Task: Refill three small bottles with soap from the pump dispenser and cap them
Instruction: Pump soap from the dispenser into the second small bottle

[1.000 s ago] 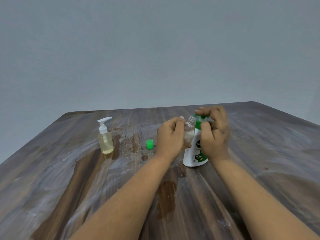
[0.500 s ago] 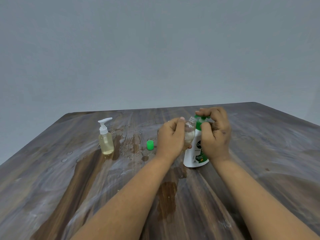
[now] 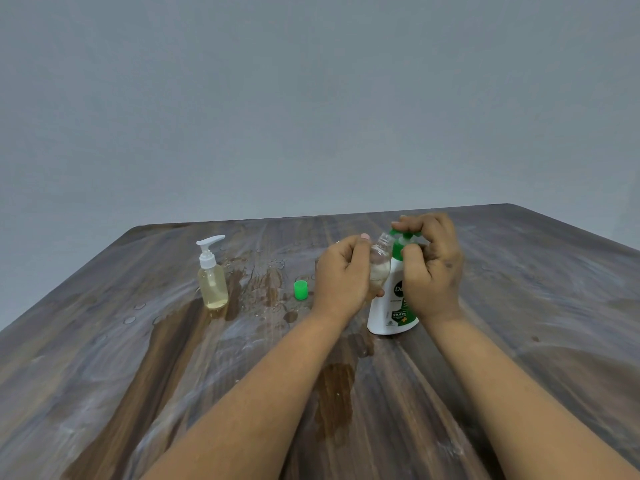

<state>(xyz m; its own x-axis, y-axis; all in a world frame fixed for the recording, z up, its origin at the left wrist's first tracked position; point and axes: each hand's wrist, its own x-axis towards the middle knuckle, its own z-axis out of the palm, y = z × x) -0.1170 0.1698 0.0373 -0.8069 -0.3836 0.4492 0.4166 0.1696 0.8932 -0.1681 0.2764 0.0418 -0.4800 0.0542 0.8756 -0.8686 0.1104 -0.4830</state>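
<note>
Small clear bottle (image 3: 380, 268) is held tilted at centre frame, neck up against the green nozzle of the dispenser (image 3: 393, 306). Left hand (image 3: 343, 273) is wrapped round the bottle body. Right hand (image 3: 429, 265) is curled over the pump head, thumb at its collar.

Bottle is judged light, thin-walled and likely slick with soap; best held round mid-body.

Green cap (image 3: 300, 290) stands left of centre. Pump bottle (image 3: 212, 277) stands further left.

Wooden worktop (image 3: 138, 375) is wet and smeared; plain grey wall is seen behind.
</note>
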